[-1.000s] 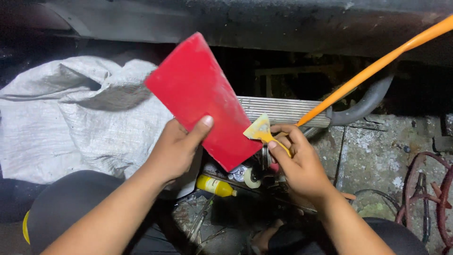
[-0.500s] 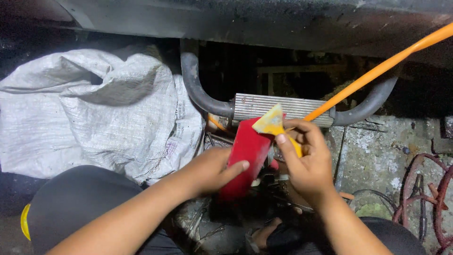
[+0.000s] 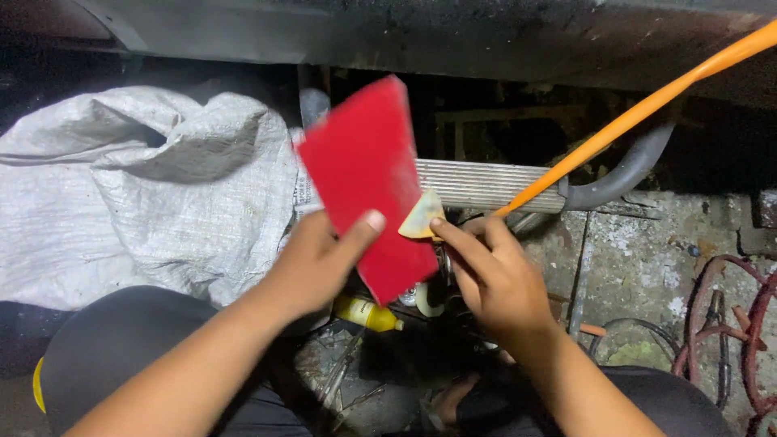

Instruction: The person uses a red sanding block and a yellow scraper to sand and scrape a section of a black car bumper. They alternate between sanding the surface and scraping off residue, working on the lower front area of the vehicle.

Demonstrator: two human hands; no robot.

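While gripped, red card (image 3: 368,182) between fingers (image 3: 360,235)

floor: cracked stained concrete (image 3: 647,259) | left: white woven sack (image 3: 137,202) | top: dark metal beam (image 3: 453,36) | light: dim

Makeshift repair workshop at ground level, dimly lit. Indicators: cracked, stained concrete floor (image 3: 647,259); finned metal radiator (image 3: 486,184) joined to a grey rubber hose (image 3: 623,174); orange tube (image 3: 639,109); rusty red wire frames (image 3: 728,324); woven white sack (image 3: 146,186); small yellow bottle (image 3: 368,313) among scattered debris.
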